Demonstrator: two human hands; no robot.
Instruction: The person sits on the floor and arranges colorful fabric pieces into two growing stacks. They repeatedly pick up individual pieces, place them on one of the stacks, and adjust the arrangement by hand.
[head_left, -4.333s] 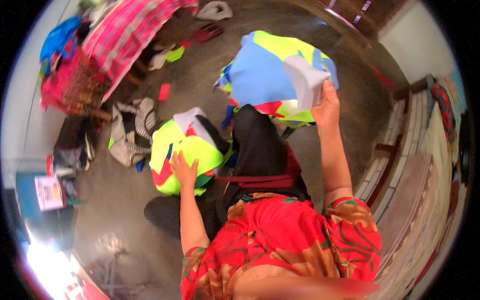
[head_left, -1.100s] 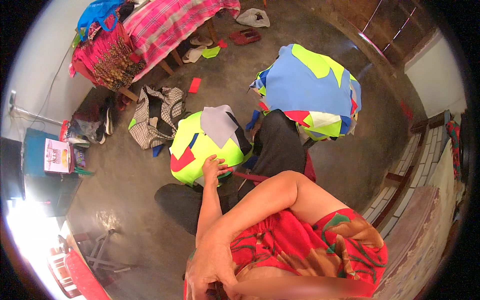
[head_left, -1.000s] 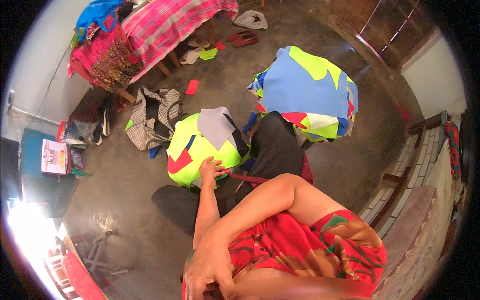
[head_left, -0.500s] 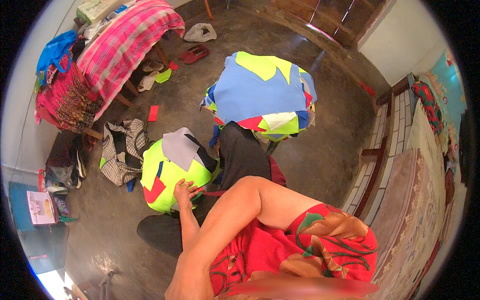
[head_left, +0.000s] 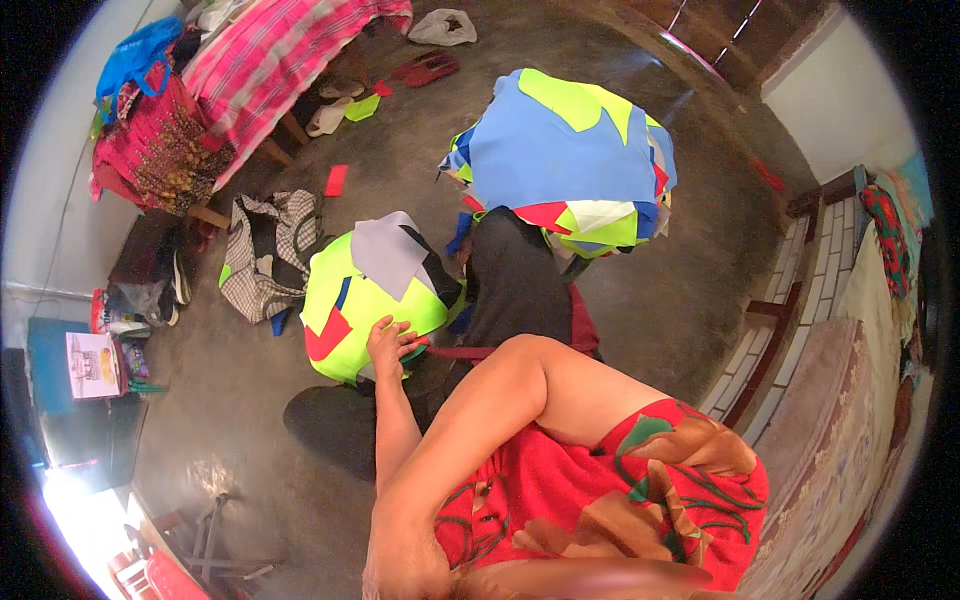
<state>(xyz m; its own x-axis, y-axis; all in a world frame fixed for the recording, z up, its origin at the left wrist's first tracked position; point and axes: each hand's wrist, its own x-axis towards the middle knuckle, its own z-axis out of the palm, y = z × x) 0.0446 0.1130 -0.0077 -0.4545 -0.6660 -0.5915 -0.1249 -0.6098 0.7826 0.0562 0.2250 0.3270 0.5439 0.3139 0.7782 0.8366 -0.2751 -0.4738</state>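
My left hand [head_left: 390, 345] lies palm up with its fingers apart and lightly curled, and nothing shows in it. It rests against the lower right side of a rounded bundle of cloth pieces [head_left: 385, 307], mostly neon yellow, with grey, red, blue and black scraps. Close to its fingertips runs a dark red strip of cloth [head_left: 462, 352]. Bent at the elbow, my right arm crosses in front; my right hand [head_left: 408, 568] is at the lower edge, its fingers hidden. Beyond stands a larger heap of cloth pieces [head_left: 560, 150], topped with light blue and neon yellow.
Black cloth [head_left: 515, 270] lies between the two heaps. A checked bag [head_left: 265, 270] and a red scrap [head_left: 336, 181] are on the floor at left. A pink plaid cloth [head_left: 270, 70] covers furniture at far left. A bed with a dark wooden frame [head_left: 775, 350] borders the right.
The whole view has shifted, so the heaps and floor things appear farther right and higher. My left hand stays beside the smaller bundle, and my right arm stays bent.
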